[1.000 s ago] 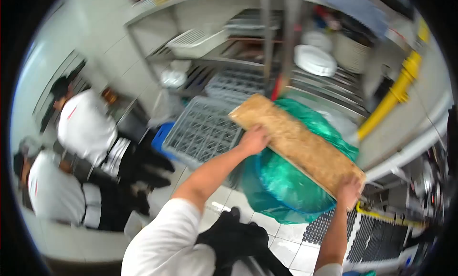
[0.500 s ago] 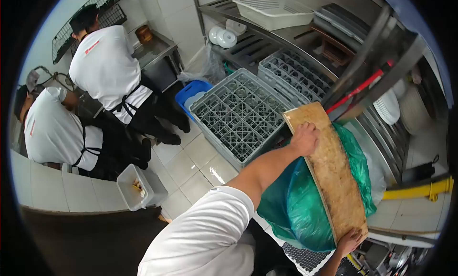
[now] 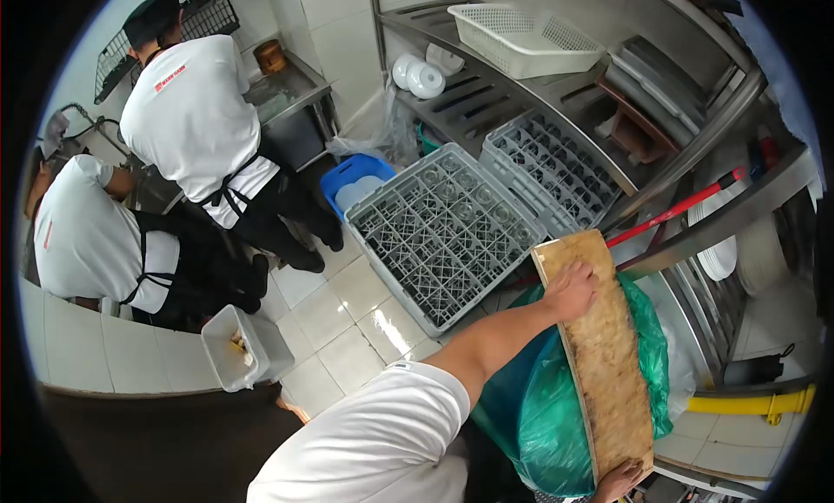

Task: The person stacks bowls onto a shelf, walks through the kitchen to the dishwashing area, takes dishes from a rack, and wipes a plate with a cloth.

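Observation:
A long wooden board, pale brown with dark stains, is tilted over a bin lined with a green plastic bag. My left hand is closed on the board near its upper end, fingers bent against its face. At the lower end my right hand grips the board by its edge, partly cut off by the frame. The board covers much of the bag's opening, so the inside of the bin is hidden.
Grey glass racks are stacked beside the bin. A steel shelf holds a white basket and trays. A red pole leans at right. Two people in white shirts stand at left, near a plastic tub.
The board and both my hands appear slightly lower and further right in the view, partly because the camera has shifted. My grip on the board looks the same.

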{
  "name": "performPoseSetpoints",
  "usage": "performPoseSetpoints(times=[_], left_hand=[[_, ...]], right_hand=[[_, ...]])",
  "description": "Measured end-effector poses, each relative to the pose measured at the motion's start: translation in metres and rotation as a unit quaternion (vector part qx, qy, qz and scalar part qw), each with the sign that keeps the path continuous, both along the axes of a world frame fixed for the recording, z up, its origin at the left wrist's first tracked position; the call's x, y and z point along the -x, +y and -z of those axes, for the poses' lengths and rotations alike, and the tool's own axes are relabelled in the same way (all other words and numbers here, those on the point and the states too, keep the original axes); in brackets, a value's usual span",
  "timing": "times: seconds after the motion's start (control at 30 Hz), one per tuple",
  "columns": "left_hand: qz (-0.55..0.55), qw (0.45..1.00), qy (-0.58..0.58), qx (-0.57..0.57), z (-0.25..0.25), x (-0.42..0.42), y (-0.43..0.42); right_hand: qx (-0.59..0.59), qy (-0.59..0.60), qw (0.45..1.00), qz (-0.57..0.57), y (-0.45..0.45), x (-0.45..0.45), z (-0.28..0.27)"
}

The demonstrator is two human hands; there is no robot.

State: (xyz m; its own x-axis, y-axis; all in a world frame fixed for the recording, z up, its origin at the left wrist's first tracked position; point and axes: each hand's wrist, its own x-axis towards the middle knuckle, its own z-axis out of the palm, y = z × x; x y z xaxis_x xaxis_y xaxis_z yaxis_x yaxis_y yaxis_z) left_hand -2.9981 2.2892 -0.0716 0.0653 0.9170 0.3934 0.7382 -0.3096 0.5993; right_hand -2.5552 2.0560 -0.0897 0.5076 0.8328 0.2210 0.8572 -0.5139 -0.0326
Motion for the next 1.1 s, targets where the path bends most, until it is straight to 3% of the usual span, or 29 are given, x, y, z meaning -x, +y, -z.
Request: performPoseSetpoints(times=[0.03, 0.1, 0.13, 0.2, 0.23, 0.27, 0.33, 0.37, 0.4, 0.43, 0.47, 0.5, 0.53, 0.57, 0.6, 0.7, 0.9, 1.1], left_hand=[[-0.005, 1.0, 0.001, -0.006, 0.001, -0.001, -0.001], [-0.01, 1.0, 0.004, -0.014, 0.0, 0.001, 0.002], [-0.007, 1.0, 0.001, -0.02, 0.001, 0.001, 0.004], [0.005, 1.0, -0.002, -0.021, 0.002, 0.0, -0.001], [-0.001, 1.0, -0.005, -0.029, -0.001, 0.002, -0.001], [-0.001, 0.999, -0.009, -0.039, -0.004, 0.001, -0.002], [-0.033, 0.997, 0.03, -0.063, 0.045, -0.009, 0.022], [-0.023, 0.988, 0.112, -0.102, 0.038, -0.003, 0.017], [0.005, 0.975, 0.212, -0.069, 0.031, 0.002, 0.016], [-0.025, 0.959, 0.27, -0.083, 0.051, -0.001, 0.021], [0.012, 0.953, 0.295, -0.06, 0.037, 0.0, 0.021], [-0.005, 0.963, 0.266, -0.04, 0.02, -0.005, 0.016], [0.004, 0.986, 0.148, -0.072, 0.031, -0.001, 0.021], [-0.001, 0.981, 0.094, -0.171, 0.034, 0.0, 0.022], [0.039, 0.983, 0.077, -0.165, 0.022, 0.002, 0.016], [0.032, 0.992, 0.109, -0.054, 0.008, 0.004, 0.009], [0.02, 0.993, 0.114, -0.013, -0.008, -0.01, -0.002], [0.022, 0.994, 0.103, -0.02, -0.008, -0.01, -0.004]], right_hand=[[-0.004, 0.001, 1.0, 0.0, -0.001, 0.0, -0.003], [-0.126, -0.224, 0.958, -0.131, -0.007, 0.007, -0.009], [-0.128, -0.222, 0.958, -0.126, -0.006, 0.007, -0.007], [-0.096, -0.183, 0.97, -0.125, -0.011, -0.001, -0.006], [-0.006, -0.043, 0.999, -0.005, -0.001, 0.004, -0.002], [-0.007, -0.043, 0.999, 0.011, 0.001, 0.008, -0.001], [-0.051, 0.04, 0.998, -0.007, -0.001, 0.023, -0.018], [-0.074, 0.043, 0.996, -0.039, -0.002, 0.015, -0.009], [-0.069, 0.042, 0.997, 0.0, -0.002, 0.027, -0.014], [-0.041, -0.035, 0.998, -0.024, -0.004, 0.014, 0.004], [-0.056, 0.045, 0.997, 0.004, -0.005, 0.031, -0.02], [-0.086, -0.146, 0.985, -0.035, -0.008, 0.008, 0.012], [-0.078, -0.009, 0.996, 0.043, -0.003, 0.035, -0.024], [-0.101, 0.01, 0.994, 0.037, -0.006, 0.032, -0.019], [-0.116, 0.023, 0.991, 0.068, -0.008, 0.051, -0.041], [-0.145, 0.013, 0.985, 0.094, -0.005, 0.045, -0.013], [-0.176, 0.064, 0.974, 0.131, -0.007, 0.044, -0.025], [-0.163, 0.027, 0.974, 0.155, -0.006, 0.044, -0.022]])
